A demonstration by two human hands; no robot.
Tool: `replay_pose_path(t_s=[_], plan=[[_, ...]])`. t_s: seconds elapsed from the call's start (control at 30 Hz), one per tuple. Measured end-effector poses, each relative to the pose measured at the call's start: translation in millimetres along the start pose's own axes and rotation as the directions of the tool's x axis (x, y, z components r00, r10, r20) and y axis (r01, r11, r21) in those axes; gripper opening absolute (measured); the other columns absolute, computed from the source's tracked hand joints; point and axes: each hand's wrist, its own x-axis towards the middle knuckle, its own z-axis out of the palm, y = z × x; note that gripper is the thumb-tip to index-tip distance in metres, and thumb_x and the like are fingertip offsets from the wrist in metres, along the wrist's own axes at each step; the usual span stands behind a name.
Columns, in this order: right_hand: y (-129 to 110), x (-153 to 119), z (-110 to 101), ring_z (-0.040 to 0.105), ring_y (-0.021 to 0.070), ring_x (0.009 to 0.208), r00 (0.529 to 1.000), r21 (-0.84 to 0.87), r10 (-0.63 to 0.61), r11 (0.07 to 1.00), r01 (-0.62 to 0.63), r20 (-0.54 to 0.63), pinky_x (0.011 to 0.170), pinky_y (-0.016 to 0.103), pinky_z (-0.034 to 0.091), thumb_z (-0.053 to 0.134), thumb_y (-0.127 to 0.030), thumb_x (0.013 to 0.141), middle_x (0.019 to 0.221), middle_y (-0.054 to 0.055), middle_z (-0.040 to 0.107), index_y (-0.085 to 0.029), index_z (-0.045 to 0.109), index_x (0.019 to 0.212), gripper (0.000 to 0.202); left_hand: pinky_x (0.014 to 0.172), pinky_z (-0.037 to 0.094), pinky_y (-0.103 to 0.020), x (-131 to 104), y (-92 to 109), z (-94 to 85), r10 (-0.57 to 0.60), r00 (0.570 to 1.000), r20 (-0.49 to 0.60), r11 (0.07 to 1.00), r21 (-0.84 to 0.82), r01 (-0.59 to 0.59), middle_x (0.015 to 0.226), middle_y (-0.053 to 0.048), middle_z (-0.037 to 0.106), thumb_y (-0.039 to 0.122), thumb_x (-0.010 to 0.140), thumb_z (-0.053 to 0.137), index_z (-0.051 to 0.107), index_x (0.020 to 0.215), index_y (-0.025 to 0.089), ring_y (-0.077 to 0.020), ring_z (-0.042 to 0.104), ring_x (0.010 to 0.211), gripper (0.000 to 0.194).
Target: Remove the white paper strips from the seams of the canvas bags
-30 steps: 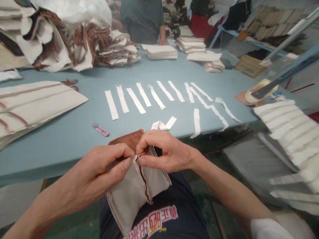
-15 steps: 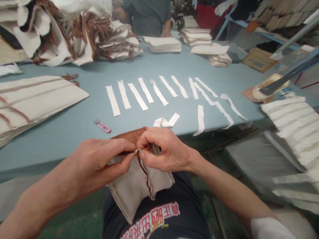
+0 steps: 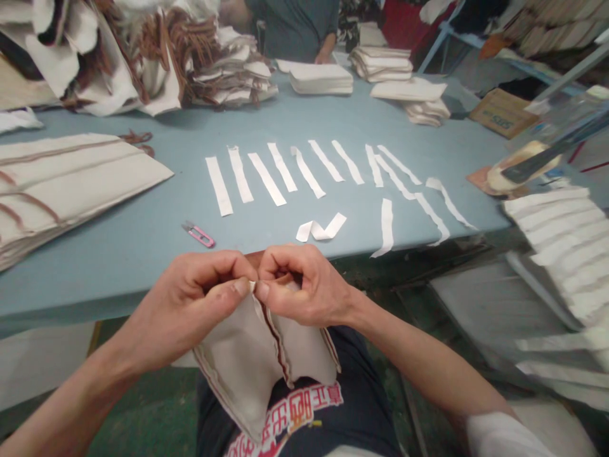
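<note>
A cream fabric piece [image 3: 238,362] with a brown-edged seam down its middle hangs over my lap. My left hand [image 3: 204,292] pinches the top end of that seam between thumb and fingers. Right beside it, my right hand [image 3: 304,285] is closed on the same spot, its thumb and forefinger touching the seam. A strip of brown cloth [image 3: 255,258] shows behind the fingertips; the rest of it is hidden by my hands. Pink thread snips [image 3: 198,235] lie on the blue table beyond my left hand, and a folded white strip [image 3: 321,228] lies beyond my right.
Several white strips [image 3: 268,179] lie in a row on the blue table [image 3: 157,241]. Stacked cream panels [image 3: 71,184] are at left, with a heap of cream and brown pieces [image 3: 228,70] behind. A person [image 3: 299,32] stands across the table. A cardboard box [image 3: 504,113] is at right.
My hands stay at the seam's top end; the left hand has turned, so its thumb now lies across the top. The fabric has shifted slightly downward, and less brown cloth shows.
</note>
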Motion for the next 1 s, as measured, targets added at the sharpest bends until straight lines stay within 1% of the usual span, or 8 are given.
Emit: replay_pose_path(t_s=[0.17, 0.23, 0.4, 0.5, 0.67, 0.8, 0.9, 1.0], plan=[[-6.8, -2.6, 2.0, 0.034, 0.0062, 0.055, 0.996, -0.071, 0.086, 0.994, -0.086, 0.002, 0.052, 0.023, 0.026, 0.065, -0.03, 0.076, 0.06, -0.008, 0.043, -0.021, 0.047, 0.063, 0.024, 0.046, 0.037, -0.017, -2.4, -1.9, 2.0, -0.023, 0.999, 0.043, 0.989, -0.143, 0.029, 0.059, 0.005, 0.053, 0.036, 0.095, 0.057, 0.065, 0.068, 0.019, -0.0085, 0.046, 0.051, 0.033], [-8.1, -2.9, 0.4, 0.034, 0.0061, 0.056, 0.997, -0.087, 0.071, 0.994, -0.068, 0.024, 0.052, 0.023, 0.026, 0.063, -0.026, 0.076, 0.061, -0.008, 0.042, -0.021, 0.048, 0.063, 0.021, 0.045, 0.035, -0.017, -4.3, -4.2, 2.6, -0.037, 0.997, 0.07, 0.981, -0.187, 0.05, 0.06, 0.005, 0.053, 0.04, 0.095, 0.062, 0.064, 0.067, 0.019, -0.0086, 0.045, 0.052, 0.035], [-4.2, -2.3, -11.0, 0.035, 0.0062, 0.056, 0.97, -0.033, -0.106, 0.993, 0.116, 0.22, 0.053, 0.022, 0.028, 0.065, -0.026, 0.088, 0.063, -0.009, 0.045, -0.018, 0.058, 0.074, 0.017, 0.047, 0.033, -0.018, -10.3, -12.7, -1.4, -0.077, 0.978, 0.195, 0.967, -0.224, 0.121, 0.063, 0.005, 0.052, 0.042, 0.095, 0.07, 0.069, 0.074, 0.019, -0.0098, 0.041, 0.054, 0.031], [-3.5, -4.0, -14.9, 0.044, 0.0075, 0.06, 0.936, -0.133, -0.25, 0.948, 0.289, 0.249, 0.06, 0.023, 0.034, 0.06, -0.021, 0.093, 0.069, -0.006, 0.053, -0.017, 0.062, 0.081, 0.013, 0.048, 0.034, -0.019, -13.2, -14.5, -5.2, -0.06, 0.969, 0.239, 0.969, -0.22, 0.114, 0.065, 0.005, 0.052, 0.042, 0.097, 0.068, 0.068, 0.077, 0.019, -0.0105, 0.042, 0.056, 0.03], [-8.9, -5.6, -9.9, 0.049, 0.0126, 0.066, 0.902, -0.417, -0.372, 0.8, 0.432, 0.222, 0.067, 0.028, 0.037, 0.052, -0.011, 0.089, 0.068, -0.003, 0.055, -0.018, 0.062, 0.081, 0.015, 0.049, 0.033, -0.018, -17.9, -8.7, -11.0, -0.015, 0.984, 0.179, 0.999, 0.042, 0.008, 0.064, 0.007, 0.05, 0.03, 0.099, 0.059, 0.064, 0.076, 0.019, -0.0083, 0.042, 0.056, 0.026], [-12.7, -4.2, -5.6, 0.046, 0.0142, 0.063, 0.907, -0.503, -0.372, 0.755, 0.42, 0.199, 0.064, 0.029, 0.033, 0.05, -0.015, 0.091, 0.062, -0.004, 0.052, -0.019, 0.062, 0.079, 0.017, 0.05, 0.032, -0.017, -22.7, -1.5, -14.5, 0.137, 0.981, 0.14, 0.916, 0.359, -0.18, 0.061, 0.01, 0.055, 0.021, 0.098, 0.055, 0.07, 0.088, 0.021, -0.0065, 0.045, 0.051, 0.018], [-18.6, -3.4, -3.9, 0.05, 0.0143, 0.064, 0.944, -0.544, -0.273, 0.772, 0.329, 0.184, 0.064, 0.03, 0.031, 0.055, -0.022, 0.088, 0.066, -0.001, 0.061, -0.019, 0.063, 0.079, 0.012, 0.051, 0.03, -0.019, -25.0, 3.8, -14.9, 0.257, 0.958, 0.13, 0.821, 0.494, -0.287, 0.063, 0.011, 0.055, 0.017, 0.099, 0.052, 0.066, 0.088, 0.022, -0.0058, 0.044, 0.051, 0.018], [-26.5, -1.2, -1.2, 0.053, 0.0155, 0.065, 0.983, -0.638, -0.075, 0.752, 0.166, 0.167, 0.063, 0.031, 0.027, 0.057, -0.03, 0.086, 0.072, 0.003, 0.07, -0.019, 0.064, 0.079, 0.015, 0.054, 0.03, -0.02, -24.9, 6.2, -14.0, 0.283, 0.946, 0.157, 0.782, 0.534, -0.322, 0.067, 0.01, 0.052, 0.012, 0.101, 0.049, 0.059, 0.084, 0.022, -0.0059, 0.044, 0.054, 0.022]])
